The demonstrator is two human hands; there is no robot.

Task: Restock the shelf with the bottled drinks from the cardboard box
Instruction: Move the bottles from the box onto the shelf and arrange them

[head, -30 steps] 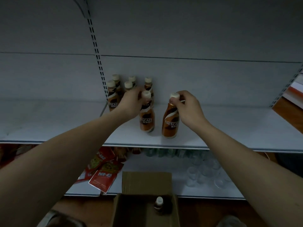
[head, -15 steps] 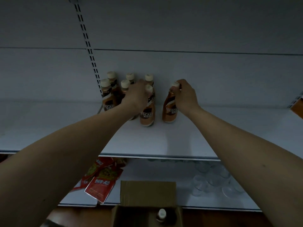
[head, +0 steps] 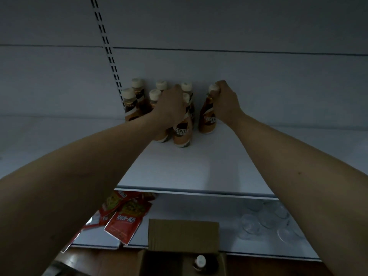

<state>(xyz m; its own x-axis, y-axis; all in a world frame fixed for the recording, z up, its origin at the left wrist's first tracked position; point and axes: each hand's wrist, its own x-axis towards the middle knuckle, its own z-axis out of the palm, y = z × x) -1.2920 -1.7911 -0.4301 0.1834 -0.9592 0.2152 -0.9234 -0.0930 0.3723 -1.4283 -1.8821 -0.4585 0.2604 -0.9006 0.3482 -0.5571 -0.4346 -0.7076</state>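
Both hands have pushed their bottles deeper since the earlier frames, toward the cluster at frame centre. Left hand (head: 169,108) wraps a bottle (head: 181,134) by its neck; right hand (head: 226,104) grips the cap of another (head: 207,120), both standing on the shelf (head: 179,168). Placing is the step in hand; next, likely, comes letting go and reaching down to the box (head: 183,234) at the bottom edge, where one bottle (head: 200,262) remains. Dim room, white shelving; red packets (head: 123,218) lower left, clear cups (head: 264,220) lower right.
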